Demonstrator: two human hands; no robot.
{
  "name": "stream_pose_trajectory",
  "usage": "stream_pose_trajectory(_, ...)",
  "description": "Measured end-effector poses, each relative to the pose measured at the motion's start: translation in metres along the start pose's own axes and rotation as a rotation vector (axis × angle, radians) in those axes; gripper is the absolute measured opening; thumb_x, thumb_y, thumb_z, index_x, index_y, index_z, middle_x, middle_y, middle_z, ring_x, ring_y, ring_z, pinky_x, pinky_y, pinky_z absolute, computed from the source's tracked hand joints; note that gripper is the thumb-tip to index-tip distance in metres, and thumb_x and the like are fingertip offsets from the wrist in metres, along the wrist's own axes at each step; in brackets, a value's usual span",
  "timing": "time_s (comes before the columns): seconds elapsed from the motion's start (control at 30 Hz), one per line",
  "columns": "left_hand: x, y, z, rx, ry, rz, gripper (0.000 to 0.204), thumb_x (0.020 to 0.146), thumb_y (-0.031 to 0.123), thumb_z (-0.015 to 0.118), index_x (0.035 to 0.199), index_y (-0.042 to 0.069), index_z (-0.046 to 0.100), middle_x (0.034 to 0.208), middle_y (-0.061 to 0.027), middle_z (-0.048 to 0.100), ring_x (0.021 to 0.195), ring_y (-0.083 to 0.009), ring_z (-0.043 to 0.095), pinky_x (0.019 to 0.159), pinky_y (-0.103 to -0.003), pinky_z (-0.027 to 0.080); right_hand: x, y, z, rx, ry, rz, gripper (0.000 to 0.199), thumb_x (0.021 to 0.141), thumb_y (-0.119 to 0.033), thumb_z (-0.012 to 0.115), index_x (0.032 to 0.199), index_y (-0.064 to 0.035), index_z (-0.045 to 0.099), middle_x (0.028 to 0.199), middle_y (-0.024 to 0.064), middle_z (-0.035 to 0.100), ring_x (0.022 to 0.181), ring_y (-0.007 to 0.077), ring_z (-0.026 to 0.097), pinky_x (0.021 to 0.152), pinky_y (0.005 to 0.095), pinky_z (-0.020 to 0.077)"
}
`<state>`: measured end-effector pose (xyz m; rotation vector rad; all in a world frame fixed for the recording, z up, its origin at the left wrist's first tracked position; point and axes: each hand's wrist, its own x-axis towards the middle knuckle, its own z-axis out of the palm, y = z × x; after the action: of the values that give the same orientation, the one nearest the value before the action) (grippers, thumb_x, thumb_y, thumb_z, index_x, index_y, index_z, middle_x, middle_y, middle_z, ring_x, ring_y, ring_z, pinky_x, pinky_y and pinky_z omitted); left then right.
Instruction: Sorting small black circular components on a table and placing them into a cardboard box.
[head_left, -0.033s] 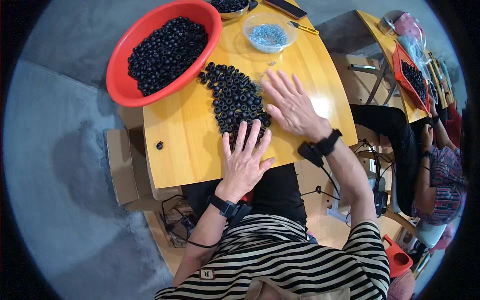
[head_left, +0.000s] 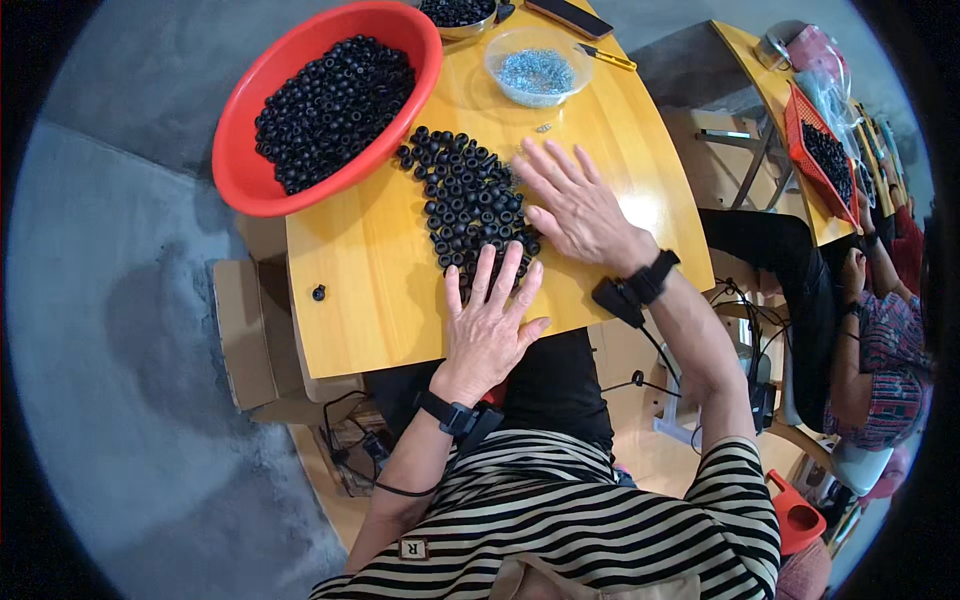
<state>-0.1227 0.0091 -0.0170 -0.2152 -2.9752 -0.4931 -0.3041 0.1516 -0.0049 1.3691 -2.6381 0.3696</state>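
A loose patch of small black rings (head_left: 462, 190) lies on the yellow wooden table (head_left: 370, 290). At its near end my left hand (head_left: 484, 325) rests with fingers spread, the fingertips touching the closest rings. My right hand (head_left: 578, 208) lies along the right side of the patch, fingers stretched out and holding nothing. Some small springs, partly hidden by that hand, show near its fingertips, and a few silvery ones (head_left: 543, 128) lie farther off. One stray black ring (head_left: 319, 292) sits near the table's left edge.
A red basin (head_left: 428, 90) of black rings stands at the far left. Behind are a clear bowl (head_left: 537, 98) of small springs, a yellow utility knife (head_left: 612, 60), a phone (head_left: 570, 17) and a bowl of black pieces (head_left: 458, 12). Another person (head_left: 880, 370) sits at the right.
My right hand has shifted very slightly to the left. Otherwise the scene looks the same.
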Motion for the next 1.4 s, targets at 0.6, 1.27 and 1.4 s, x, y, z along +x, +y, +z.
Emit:
stream_pose_trajectory(0.6,0.001,0.0,-0.001,0.033,-0.013,-0.04,0.06,0.091,0.039,0.058,0.143,0.013,0.046,0.156,-0.0133,0.031,0.144,-0.0377,0.025,0.111,-0.063,0.014,0.02,0.04,0.006,0.109,-0.03,-0.001,0.063,0.1,-0.04,0.036,0.147,0.0018,0.031,0.156,0.0221,0.025,0.145,0.0369,0.024,0.119,0.0475,0.0172)
stream_pose_trajectory(1.27,0.001,0.002,0.003,0.075,0.041,-0.034,0.06,0.09,0.036,0.061,0.143,0.013,0.046,0.154,-0.011,0.034,0.144,-0.035,0.027,0.111,-0.062,0.015,-0.038,-0.005,0.007,0.131,-0.051,0.09,0.061,0.099,-0.037,0.041,0.147,0.0002,0.033,0.153,0.0302,0.023,0.142,0.0446,0.024,0.118,0.0517,0.018)
stream_pose_trajectory(1.4,-0.001,0.002,0.002,0.057,0.064,-0.027,0.06,0.089,0.033,0.061,0.144,0.013,0.046,0.155,-0.012,0.034,0.144,-0.0347,0.025,0.111,-0.062,0.013,-0.05,-0.005,-0.001,0.228,0.048,0.182,0.062,0.098,-0.038,0.042,0.147,-0.0007,0.033,0.153,0.0291,0.024,0.142,0.0434,0.024,0.118,0.0524,0.0176)
